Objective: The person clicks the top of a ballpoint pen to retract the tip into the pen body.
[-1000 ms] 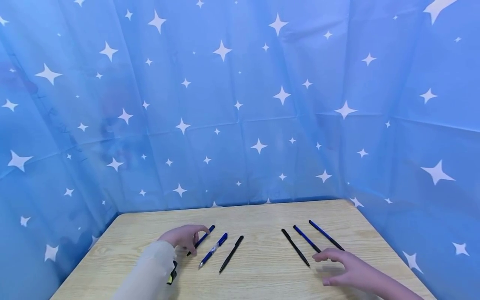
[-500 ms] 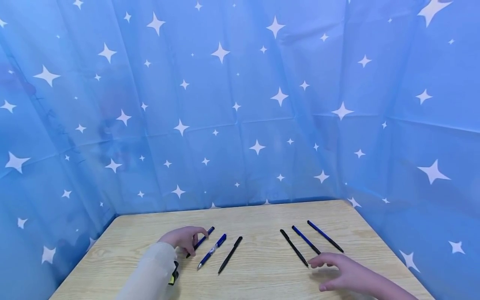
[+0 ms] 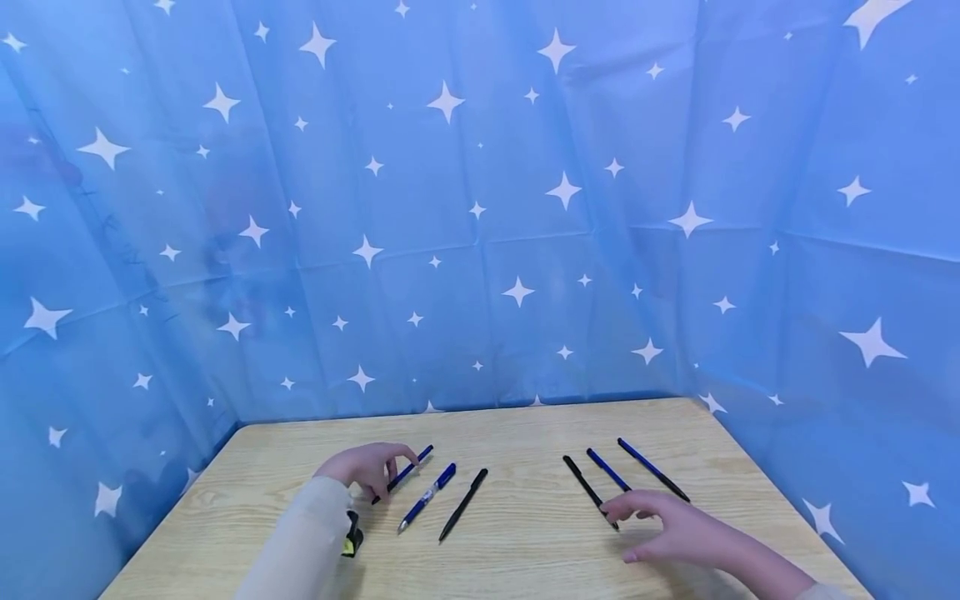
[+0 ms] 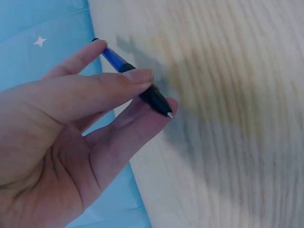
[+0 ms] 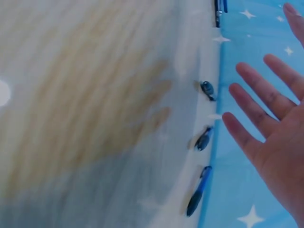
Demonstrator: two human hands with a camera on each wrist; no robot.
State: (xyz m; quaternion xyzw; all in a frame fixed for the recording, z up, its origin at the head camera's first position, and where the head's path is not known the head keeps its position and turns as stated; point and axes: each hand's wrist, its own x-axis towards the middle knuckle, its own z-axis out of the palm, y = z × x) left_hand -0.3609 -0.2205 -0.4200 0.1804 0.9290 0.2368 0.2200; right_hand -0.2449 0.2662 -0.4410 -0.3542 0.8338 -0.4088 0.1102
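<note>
My left hand (image 3: 367,468) pinches a blue-and-black pen (image 3: 411,468) at the table's left part. In the left wrist view, the thumb lies across the pen's black grip (image 4: 154,99), with fingertips behind it and its metal tip showing. To its right lie a blue pen with a patterned barrel (image 3: 426,500) and a black pen (image 3: 462,506). My right hand (image 3: 678,529) hovers with fingers spread, holding nothing. It partly covers the lower ends of another black pen (image 3: 581,478) and a slim blue pen (image 3: 607,469). Beyond them lies a second slim blue pen (image 3: 652,468).
The pens lie on a light wood-grain table (image 3: 525,550) with rounded far corners. A blue curtain with white stars (image 3: 480,275) hangs close around its back and sides. A black-and-yellow object (image 3: 352,535) sits by my left wrist.
My right hand has shifted left, from the slim blue pen's lower end to that of the black pen. The left hand stays nearly in place with its pen, raised very slightly.
</note>
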